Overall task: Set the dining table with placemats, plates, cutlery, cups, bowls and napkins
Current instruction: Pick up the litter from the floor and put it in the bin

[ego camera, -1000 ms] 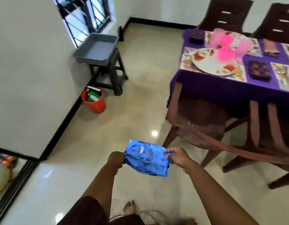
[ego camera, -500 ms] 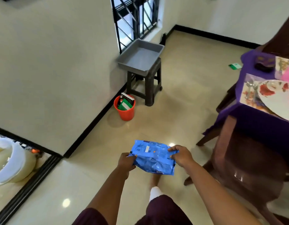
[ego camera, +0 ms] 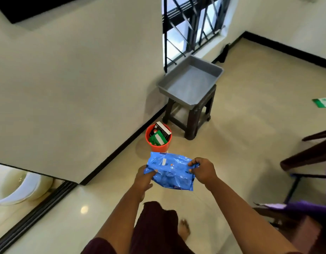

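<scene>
A crumpled blue plastic packet [ego camera: 170, 171] hangs between both hands above the floor. My left hand [ego camera: 144, 177] pinches its left edge and my right hand [ego camera: 203, 170] grips its upper right corner. Just beyond the packet stands a small orange bin [ego camera: 158, 143] with a black box and a green packet in it. Only a purple corner of the dining table's cloth [ego camera: 305, 207] shows at the right edge; the table's settings are out of view.
A grey tray [ego camera: 190, 81] rests on a dark stool [ego camera: 189, 116] under the barred window. A green card [ego camera: 322, 103] lies on the floor at right. Dark wooden chair parts [ego camera: 308, 154] stand at right. A doorway with a white basin [ego camera: 17, 187] opens at left.
My view has swung left, away from the dining table, and closer to the orange bin and the stool. Both hands still hold the blue packet.
</scene>
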Demonstrator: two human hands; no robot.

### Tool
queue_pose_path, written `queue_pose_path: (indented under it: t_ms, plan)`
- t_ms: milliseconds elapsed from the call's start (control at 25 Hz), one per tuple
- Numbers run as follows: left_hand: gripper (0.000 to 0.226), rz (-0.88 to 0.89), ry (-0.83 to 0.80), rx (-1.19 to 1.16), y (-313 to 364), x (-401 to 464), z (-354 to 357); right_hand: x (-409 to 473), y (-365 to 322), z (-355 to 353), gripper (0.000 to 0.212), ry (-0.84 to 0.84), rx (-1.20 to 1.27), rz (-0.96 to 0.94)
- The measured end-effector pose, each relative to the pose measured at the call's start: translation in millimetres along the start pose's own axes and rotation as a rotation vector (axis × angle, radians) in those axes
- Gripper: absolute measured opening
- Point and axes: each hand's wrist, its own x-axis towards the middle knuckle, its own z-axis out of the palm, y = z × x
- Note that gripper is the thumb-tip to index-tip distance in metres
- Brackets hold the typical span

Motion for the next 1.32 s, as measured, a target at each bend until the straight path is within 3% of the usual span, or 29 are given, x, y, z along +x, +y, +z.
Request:
queue_pose_path:
  t_ms: [200,400,600,760,920,1160,1320]
  plan:
    - [0.083,-0.062,0.040,0.168,34.8,62.7,9.9,85.5,-45.1,8.9,0.027,0.012,-0.111,-0.114]
    - [0.062,-0.075,-0.083,0.292,99.1,139.9,9.7,175.6,-92.9,19.1,0.035,-0.021,-0.313,-0.165]
    - [0.042,-0.057,-0.120,0.262,174.3,205.3,9.3,265.7,-141.3,34.5,0.038,-0.218,-0.536,-0.154]
    - [0.036,-0.054,-0.104,0.291,192.1,250.0,14.7,319.9,-149.2,61.8,0.040,-0.333,-0.634,-0.149]
    - [0.047,-0.048,-0.063,0.341,173.6,301.0,21.8,382.2,-127.8,107.9,0.033,-0.422,-0.736,-0.188]
    - [0.049,-0.182,0.020,0.278,113.3,358.8,7.7,455.1,-75.3,174.6,0.027,-0.502,-0.767,-0.116]
    - [0.047,-0.216,0.111,0.222,87.8,381.9,-14.3,480.0,-58.6,200.5,0.038,-0.486,-0.737,-0.113]
